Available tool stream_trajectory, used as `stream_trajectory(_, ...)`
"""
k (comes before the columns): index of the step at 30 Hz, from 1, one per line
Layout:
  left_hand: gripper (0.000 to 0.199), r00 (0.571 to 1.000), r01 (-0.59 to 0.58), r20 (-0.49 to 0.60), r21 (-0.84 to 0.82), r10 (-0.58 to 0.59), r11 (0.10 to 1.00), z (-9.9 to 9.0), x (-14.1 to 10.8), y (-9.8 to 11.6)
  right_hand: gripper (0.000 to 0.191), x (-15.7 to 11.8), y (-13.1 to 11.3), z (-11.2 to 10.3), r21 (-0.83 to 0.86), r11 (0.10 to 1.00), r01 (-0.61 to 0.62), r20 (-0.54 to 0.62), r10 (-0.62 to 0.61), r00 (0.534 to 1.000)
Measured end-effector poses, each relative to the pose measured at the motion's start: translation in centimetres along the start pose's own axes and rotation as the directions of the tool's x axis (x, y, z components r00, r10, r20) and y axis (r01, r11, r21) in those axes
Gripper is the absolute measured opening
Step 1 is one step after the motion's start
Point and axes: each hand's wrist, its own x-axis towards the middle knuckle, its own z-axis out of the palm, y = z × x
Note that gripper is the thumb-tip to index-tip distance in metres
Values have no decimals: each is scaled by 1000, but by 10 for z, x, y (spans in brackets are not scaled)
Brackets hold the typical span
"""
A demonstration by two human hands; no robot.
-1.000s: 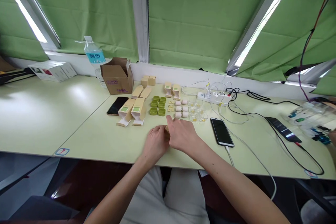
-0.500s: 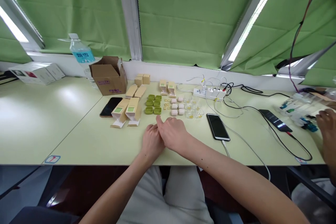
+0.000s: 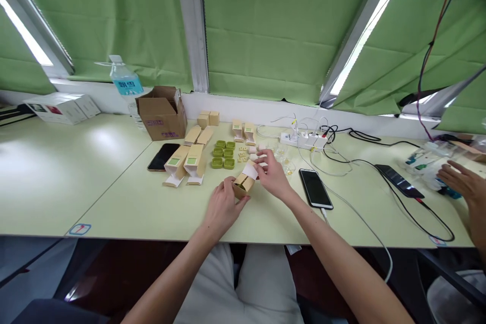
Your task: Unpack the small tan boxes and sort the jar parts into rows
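Note:
A small cardboard box point(image 3: 242, 187) with its flaps open is tilted above the front of the table. My left hand point(image 3: 222, 207) wraps round its lower left side. At its upper right, the fingertips of my right hand point(image 3: 273, 176) pinch a pale flap. Just beyond lie several green trays point(image 3: 223, 152) in rows, with small yellow pieces point(image 3: 242, 154) beside them. Pale pink blocks point(image 3: 252, 150) and clear cups point(image 3: 283, 152) are partly covered by my right hand. Left of the trays lie two long opened boxes point(image 3: 194, 159) with green labels.
A brown carton point(image 3: 161, 116) and a water bottle point(image 3: 126, 81) stand at the back left. A black phone point(image 3: 163, 157) lies left; a charging phone point(image 3: 316, 189) and cables lie right, near a power strip point(image 3: 304, 139). Another person's hand point(image 3: 461, 182) reaches in at the far right.
My hands were folded together, hiding whatever was beneath them. Now they are apart, with the small box showing between them. The other person's hand has shifted slightly left and opened out.

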Motion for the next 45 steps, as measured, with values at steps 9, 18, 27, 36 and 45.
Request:
stream_trajectory(9, 42, 998, -66, -3, -30, 66, 997, 2, -6, -4, 26, -29, 37, 34, -218, 926, 309, -237, -357, 903)
stream_trajectory(18, 54, 998, -49, 34, -35, 51, 998, 0, -7, 1, 34, -37, 26, 25, -462, 791, 402, -74, -486, 871)
stream_trajectory(27, 80, 994, -106, -17, 7, 106, 994, 10, -10, -7, 21, -35, 14, 23, -448, 757, 475, -137, -583, 801)
stream_trajectory(36, 87, 990, -138, -24, 73, 140, 988, 11, -11, -5, 28, -36, 6, 20, -482, 800, 356, -236, -510, 827)
stream_trajectory(45, 89, 987, -151, -45, 124, 157, 981, 14, -11, -7, 12, -34, -16, 20, -614, 766, 192, -97, -314, 944)
